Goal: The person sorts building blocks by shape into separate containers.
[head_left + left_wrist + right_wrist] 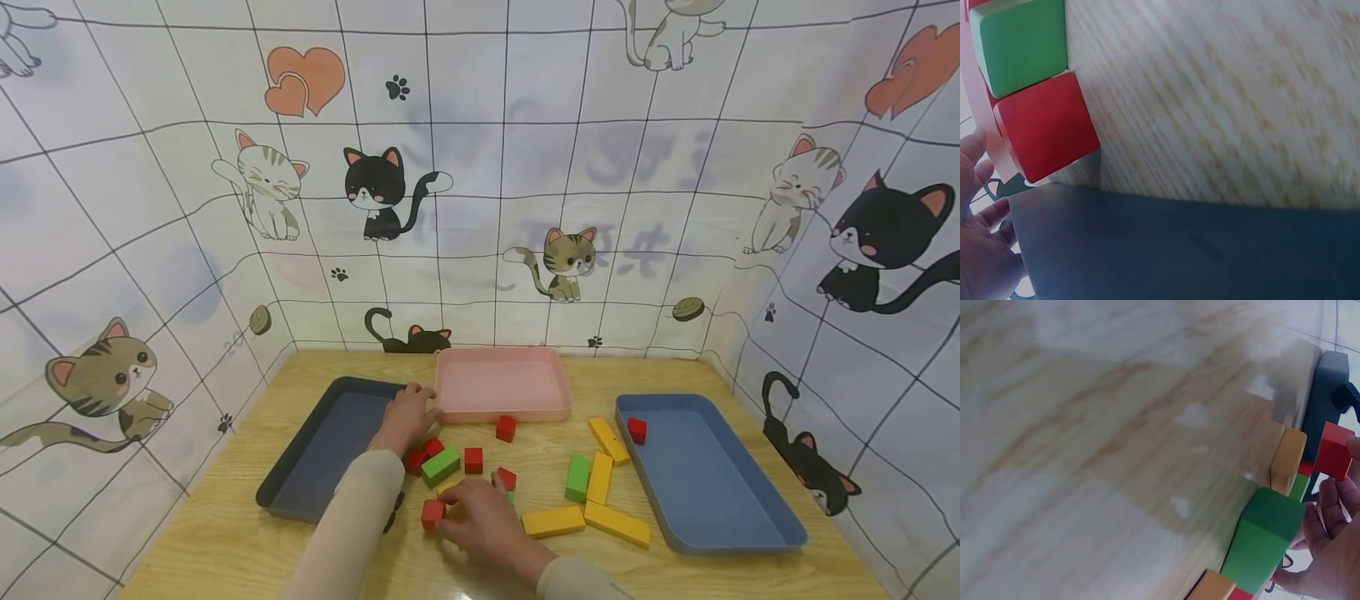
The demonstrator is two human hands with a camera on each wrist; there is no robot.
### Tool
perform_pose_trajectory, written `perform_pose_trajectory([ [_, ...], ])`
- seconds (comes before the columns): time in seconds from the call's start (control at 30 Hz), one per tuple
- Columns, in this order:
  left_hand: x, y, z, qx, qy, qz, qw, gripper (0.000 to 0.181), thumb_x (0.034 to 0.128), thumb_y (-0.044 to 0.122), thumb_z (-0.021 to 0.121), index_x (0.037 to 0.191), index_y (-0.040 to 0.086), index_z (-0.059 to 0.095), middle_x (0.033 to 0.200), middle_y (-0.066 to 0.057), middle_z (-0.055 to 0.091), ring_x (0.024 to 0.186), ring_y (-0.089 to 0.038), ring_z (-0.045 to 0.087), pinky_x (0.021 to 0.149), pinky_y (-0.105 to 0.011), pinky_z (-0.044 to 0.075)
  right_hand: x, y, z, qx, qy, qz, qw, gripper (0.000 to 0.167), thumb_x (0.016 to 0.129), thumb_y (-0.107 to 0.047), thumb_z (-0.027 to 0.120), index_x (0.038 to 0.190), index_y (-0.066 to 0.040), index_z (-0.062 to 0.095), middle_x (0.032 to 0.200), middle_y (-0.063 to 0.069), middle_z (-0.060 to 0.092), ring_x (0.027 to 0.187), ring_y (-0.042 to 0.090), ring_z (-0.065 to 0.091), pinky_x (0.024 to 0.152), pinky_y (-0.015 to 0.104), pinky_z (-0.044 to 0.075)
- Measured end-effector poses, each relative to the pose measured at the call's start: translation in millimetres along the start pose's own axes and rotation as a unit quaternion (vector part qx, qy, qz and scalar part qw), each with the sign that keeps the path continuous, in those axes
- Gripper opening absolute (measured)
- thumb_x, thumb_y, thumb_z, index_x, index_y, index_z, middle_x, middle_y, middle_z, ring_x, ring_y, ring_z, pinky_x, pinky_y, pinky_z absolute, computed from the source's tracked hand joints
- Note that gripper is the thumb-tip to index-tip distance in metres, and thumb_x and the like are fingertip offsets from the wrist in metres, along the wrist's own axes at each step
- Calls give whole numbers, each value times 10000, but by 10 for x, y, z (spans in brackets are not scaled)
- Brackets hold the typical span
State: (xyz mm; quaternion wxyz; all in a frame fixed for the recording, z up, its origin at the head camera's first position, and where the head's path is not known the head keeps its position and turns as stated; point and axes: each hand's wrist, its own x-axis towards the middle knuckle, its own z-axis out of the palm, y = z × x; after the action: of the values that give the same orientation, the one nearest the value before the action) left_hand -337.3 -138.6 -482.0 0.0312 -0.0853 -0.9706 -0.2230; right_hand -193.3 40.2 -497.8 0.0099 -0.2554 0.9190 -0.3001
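The right hand (487,523) pinches a red block (433,514) between thumb and fingertips; the block is at the near left of the loose pile, in front of the person, and whether its base clears the table (517,571) cannot be confirmed. The left hand (408,414) has its fingers loosely extended at the far right corner of the dark tray (322,446), with no block seen in it; contact with the rim cannot be established. A green block (440,467) lies between the hands, against other red pieces. The red block is a small cube with flat faces and slightly rounded edges. In my judgement it is light, stiff and not readily broken; its smooth faces may slip under a corner hold. The sound grip is across two opposite side faces, near mid-height, with fingertips kept off the neighbouring pieces.
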Motion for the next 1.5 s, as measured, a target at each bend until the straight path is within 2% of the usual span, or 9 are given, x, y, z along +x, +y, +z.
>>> perform_pose_trajectory([
  [0.1,4,-8,9,26,-1,26,10000,365,979,290,640,1283,90,618,1358,-186,487,1211,-411,471,996,-609,365,-5,22,-40,138,148,6,9998,292,857,-369,750,1083,-184,752,1015,-131,685,996,102,614,1055,625,316],
  [0.27,7,-13,12,21,-17,20,10000,365,981,285,636,1286,85,615,1357,-192,485,1220,-411,466,1002,-610,358,-24,63,-154,445,540,-39,9975,266,851,-330,756,1061,-168,759,1014,-105,705,954,124,642,938,473,463],
  [0.4,7,-12,9,46,-19,41,10000,359,983,282,633,1285,89,616,1359,-186,488,1223,-404,468,1000,-609,362,-33,95,-256,715,699,70,9950,253,859,-303,763,1069,-164,754,1031,-74,707,968,183,648,890,417,490],
  [0.53,8,-23,11,114,-14,65,9999,353,982,281,633,1278,90,618,1352,-187,493,1211,-404,478,988,-608,373,-32,134,-378,1005,695,434,9916,271,868,-324,764,1084,-162,743,1051,-62,696,895,210,616,766,326,502],
  [0.6,4,-25,7,110,-12,58,9999,354,981,282,634,1278,89,619,1351,-187,494,1209,-405,478,986,-609,374,-29,160,-446,1095,748,598,9894,287,869,-335,763,1092,-157,734,1061,-55,694,887,219,611,745,317,503],
  [0.83,9,-32,16,42,-93,8,9999,382,989,303,625,1308,94,607,1371,-177,480,1239,-398,459,1016,-604,353,-37,280,-650,1202,1100,920,9823,312,875,-325,757,1129,-148,717,1063,-36,683,1002,227,622,858,424,511],
  [1.23,34,-39,17,71,-94,6,9999,375,990,304,623,1305,103,609,1368,-172,480,1230,-392,463,1014,-604,354,-34,524,-1120,1216,1624,1458,9683,292,889,-321,748,1152,-199,717,1100,-28,689,1035,207,625,868,451,514],
  [1.4,43,-39,3,64,-70,53,9999,372,983,296,633,1295,95,613,1358,-180,485,1218,-399,467,1002,-611,355,-57,644,-1311,1121,1775,1709,9627,370,895,-347,734,1217,-171,689,1145,9,679,983,199,624,804,416,525],
  [1.5,49,-44,15,89,-96,54,9999,371,982,302,633,1292,100,612,1361,-177,483,1219,-395,466,1004,-608,355,-96,735,-1440,1059,1886,1721,9610,393,909,-334,723,1241,-129,680,1171,58,678,1010,243,625,780,415,526],
])
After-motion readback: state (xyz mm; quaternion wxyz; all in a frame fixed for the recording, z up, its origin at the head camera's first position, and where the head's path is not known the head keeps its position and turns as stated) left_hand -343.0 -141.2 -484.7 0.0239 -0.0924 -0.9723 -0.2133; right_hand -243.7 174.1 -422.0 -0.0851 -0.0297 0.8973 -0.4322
